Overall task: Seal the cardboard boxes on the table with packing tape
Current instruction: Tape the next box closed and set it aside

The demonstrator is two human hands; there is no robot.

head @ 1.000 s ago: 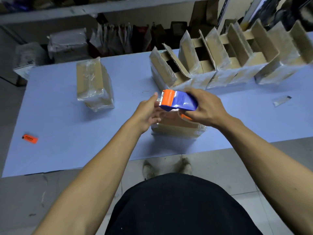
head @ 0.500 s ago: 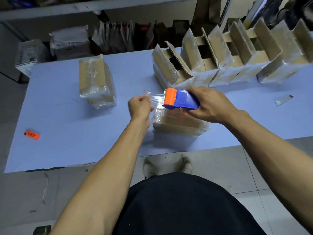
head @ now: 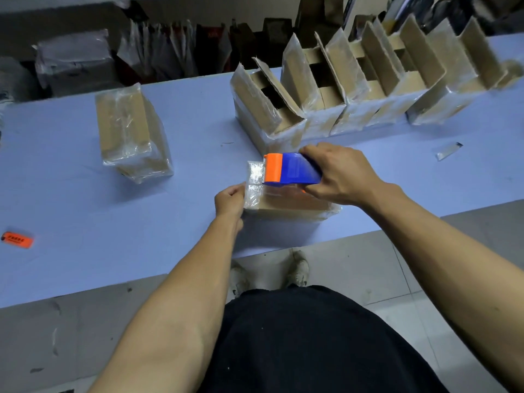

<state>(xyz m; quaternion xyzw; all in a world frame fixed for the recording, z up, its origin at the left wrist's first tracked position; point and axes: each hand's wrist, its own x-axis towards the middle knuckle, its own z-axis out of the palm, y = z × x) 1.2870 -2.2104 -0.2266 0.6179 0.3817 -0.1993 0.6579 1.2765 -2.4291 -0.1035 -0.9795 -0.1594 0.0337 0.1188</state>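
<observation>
A small closed cardboard box (head: 292, 207) lies near the table's front edge. My right hand (head: 340, 174) grips a blue and orange tape dispenser (head: 289, 168) just above the box's top. A strip of clear tape (head: 253, 182) runs from the dispenser down over the box's left end. My left hand (head: 229, 201) pinches that tape end against the left side of the box. A taped box (head: 130, 131) stands to the left. A row of several open boxes (head: 354, 89) with raised flaps lines the back right.
The blue table (head: 85, 211) has its front edge close to my body. An orange lighter-like item (head: 18, 239) lies at the far left. A small blade or tape scrap (head: 449, 151) lies at the right. Bags and parcels (head: 73, 61) crowd the shelf behind.
My left hand pulled the tape end out leftward, then brought it down onto the box's left end. The dispenser has stayed just above the box.
</observation>
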